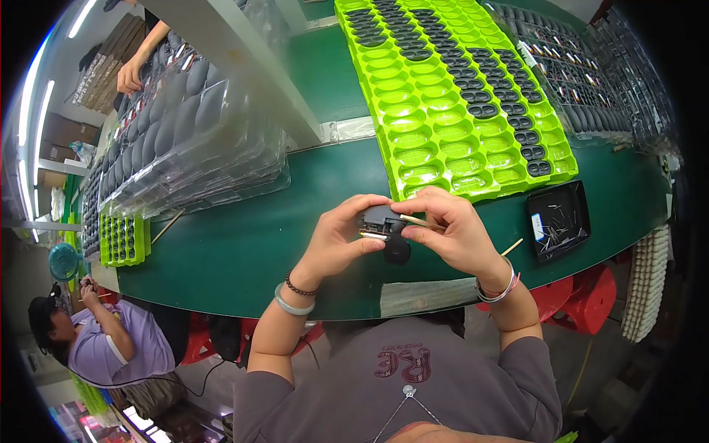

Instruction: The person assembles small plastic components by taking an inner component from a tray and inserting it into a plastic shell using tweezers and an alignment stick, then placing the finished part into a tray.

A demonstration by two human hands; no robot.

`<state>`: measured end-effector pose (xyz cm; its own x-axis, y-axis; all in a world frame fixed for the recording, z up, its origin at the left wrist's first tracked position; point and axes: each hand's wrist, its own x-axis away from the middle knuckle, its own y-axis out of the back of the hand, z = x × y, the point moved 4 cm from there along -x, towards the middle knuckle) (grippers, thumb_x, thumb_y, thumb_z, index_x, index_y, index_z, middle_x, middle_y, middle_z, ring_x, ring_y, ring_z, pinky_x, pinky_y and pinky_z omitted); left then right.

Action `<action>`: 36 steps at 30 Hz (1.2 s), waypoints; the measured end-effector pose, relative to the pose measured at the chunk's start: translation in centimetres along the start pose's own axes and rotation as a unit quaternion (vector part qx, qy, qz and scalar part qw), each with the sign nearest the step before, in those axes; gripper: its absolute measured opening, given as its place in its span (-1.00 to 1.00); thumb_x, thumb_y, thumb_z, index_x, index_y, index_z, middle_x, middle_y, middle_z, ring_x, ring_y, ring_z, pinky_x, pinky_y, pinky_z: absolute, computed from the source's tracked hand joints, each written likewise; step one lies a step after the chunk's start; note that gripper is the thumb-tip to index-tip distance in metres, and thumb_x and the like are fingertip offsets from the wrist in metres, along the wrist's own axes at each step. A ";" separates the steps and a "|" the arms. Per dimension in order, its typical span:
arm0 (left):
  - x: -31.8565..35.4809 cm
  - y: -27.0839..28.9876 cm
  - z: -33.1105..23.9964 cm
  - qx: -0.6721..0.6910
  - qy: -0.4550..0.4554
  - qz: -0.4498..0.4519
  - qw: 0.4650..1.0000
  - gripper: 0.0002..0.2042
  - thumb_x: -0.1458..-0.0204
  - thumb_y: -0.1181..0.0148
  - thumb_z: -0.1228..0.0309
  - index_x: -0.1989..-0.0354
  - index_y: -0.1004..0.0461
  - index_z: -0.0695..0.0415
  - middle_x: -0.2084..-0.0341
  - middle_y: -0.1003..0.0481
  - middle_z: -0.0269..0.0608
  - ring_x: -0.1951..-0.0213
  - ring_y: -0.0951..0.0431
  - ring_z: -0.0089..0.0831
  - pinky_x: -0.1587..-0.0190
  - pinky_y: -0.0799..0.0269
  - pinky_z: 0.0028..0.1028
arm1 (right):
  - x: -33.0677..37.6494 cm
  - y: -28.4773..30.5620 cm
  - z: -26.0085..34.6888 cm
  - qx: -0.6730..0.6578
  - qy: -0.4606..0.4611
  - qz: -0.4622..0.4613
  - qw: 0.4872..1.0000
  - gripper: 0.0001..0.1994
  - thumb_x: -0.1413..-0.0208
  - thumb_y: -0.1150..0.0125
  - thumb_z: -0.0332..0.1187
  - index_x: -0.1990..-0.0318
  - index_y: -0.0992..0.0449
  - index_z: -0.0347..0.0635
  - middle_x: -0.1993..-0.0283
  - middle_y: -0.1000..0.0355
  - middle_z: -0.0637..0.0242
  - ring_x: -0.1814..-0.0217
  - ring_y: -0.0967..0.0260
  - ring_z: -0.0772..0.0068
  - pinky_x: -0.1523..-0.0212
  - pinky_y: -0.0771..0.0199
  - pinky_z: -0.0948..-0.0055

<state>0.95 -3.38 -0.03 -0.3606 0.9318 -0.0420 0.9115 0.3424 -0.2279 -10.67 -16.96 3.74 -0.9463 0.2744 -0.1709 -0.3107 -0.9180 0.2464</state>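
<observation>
My left hand (332, 240) is closed around a small dark grey rounded casing (378, 215), its fingertips on the top and its thumb underneath. Inner parts and a pale strip show at the casing's open side. A dark oval piece (397, 251) shows just below the casing; whether it is joined to it I cannot tell. In my right hand (454, 232) is a thin pale stick (422, 221), pinched between thumb and fingers. Its tip meets the right side of the casing. Just beyond my hands lies a bright green tray (480, 193) with oval pockets, many holding black parts.
A black box (538, 249) of thin metal pieces stands at right, near another stick (511, 247). Clear trays (199, 177) of grey shells are stacked left, beside a small green tray (111, 255). A metal post (251, 66) rises behind. Another person (118, 332) sits left; another's hand (131, 76) reaches in.
</observation>
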 end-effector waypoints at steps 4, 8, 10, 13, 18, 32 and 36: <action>-0.1 0.1 -0.7 -0.110 -0.055 0.005 0.992 -0.46 0.19 -0.35 0.51 -0.04 -0.33 0.28 0.04 -0.37 -0.12 -0.01 -0.35 -0.40 -0.05 -0.30 -0.43 | 0.0 0.0 0.2 -0.002 -0.011 0.001 1.000 -0.71 0.12 -0.25 -0.56 0.15 -0.51 -0.20 0.42 -0.30 0.38 0.59 -0.09 0.66 0.58 -0.07 0.61; -0.1 0.2 -0.9 -0.150 -0.072 0.005 0.986 -0.47 0.19 -0.35 0.52 -0.03 -0.34 0.29 0.03 -0.37 -0.09 -0.02 -0.35 -0.35 -0.07 -0.28 -0.41 | 0.0 0.0 0.5 -0.003 -0.023 0.003 1.000 -0.71 0.11 -0.22 -0.58 0.16 -0.51 -0.21 0.40 -0.30 0.36 0.57 -0.13 0.63 0.57 -0.10 0.60; -0.1 0.2 -1.0 -0.158 -0.074 0.005 0.985 -0.47 0.19 -0.35 0.52 -0.03 -0.34 0.29 0.03 -0.37 -0.08 -0.02 -0.36 -0.34 -0.07 -0.28 -0.40 | 0.0 0.0 0.5 0.002 -0.022 0.004 1.000 -0.71 0.11 -0.22 -0.58 0.15 -0.51 -0.20 0.40 -0.30 0.36 0.56 -0.15 0.62 0.56 -0.13 0.61; -0.1 0.3 -1.0 -0.183 -0.079 0.004 0.980 -0.47 0.19 -0.35 0.52 -0.03 -0.34 0.30 0.03 -0.37 -0.08 -0.01 -0.36 -0.35 -0.06 -0.29 -0.41 | 0.0 0.0 0.7 0.013 -0.018 0.003 1.000 -0.73 0.10 -0.22 -0.56 0.16 -0.51 -0.21 0.37 -0.32 0.35 0.54 -0.21 0.57 0.54 -0.18 0.60; 0.0 0.5 -1.1 -0.196 -0.057 -0.025 0.979 -0.48 0.19 -0.34 0.53 -0.02 -0.35 0.30 0.06 -0.36 -0.11 0.02 -0.37 -0.39 -0.02 -0.32 -0.45 | 0.1 -0.2 0.9 0.069 -0.078 -0.046 0.994 -0.82 0.07 -0.22 -0.50 0.25 -0.48 -0.19 0.31 -0.35 0.26 0.50 -0.34 0.39 0.50 -0.31 0.49; 0.2 0.5 -1.5 -0.299 -0.102 -0.026 0.948 -0.48 0.22 -0.37 0.51 0.00 -0.37 0.30 0.13 -0.40 -0.12 0.14 -0.44 -0.44 0.13 -0.41 -0.53 | 0.3 -0.7 1.1 0.262 0.118 -0.075 0.955 -0.87 0.12 -0.24 -0.50 0.35 -0.51 -0.17 0.29 -0.41 0.26 0.48 -0.44 0.23 0.52 -0.43 0.40; 0.1 0.1 -2.0 -0.331 -0.106 -0.018 0.938 -0.50 0.23 -0.37 0.49 0.03 -0.39 0.30 0.16 -0.42 -0.11 0.17 -0.46 -0.43 0.16 -0.42 -0.53 | 0.2 -0.5 0.8 0.257 0.146 -0.066 0.953 -0.87 0.14 -0.24 -0.51 0.35 -0.52 -0.17 0.24 -0.43 0.23 0.46 -0.45 0.22 0.51 -0.44 0.41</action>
<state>1.35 -3.01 1.84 -0.3617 0.8971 -0.2537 0.7958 0.4389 0.4173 -10.78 -16.17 4.37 -0.8538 0.2183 -0.4726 -0.4995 -0.5993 0.6256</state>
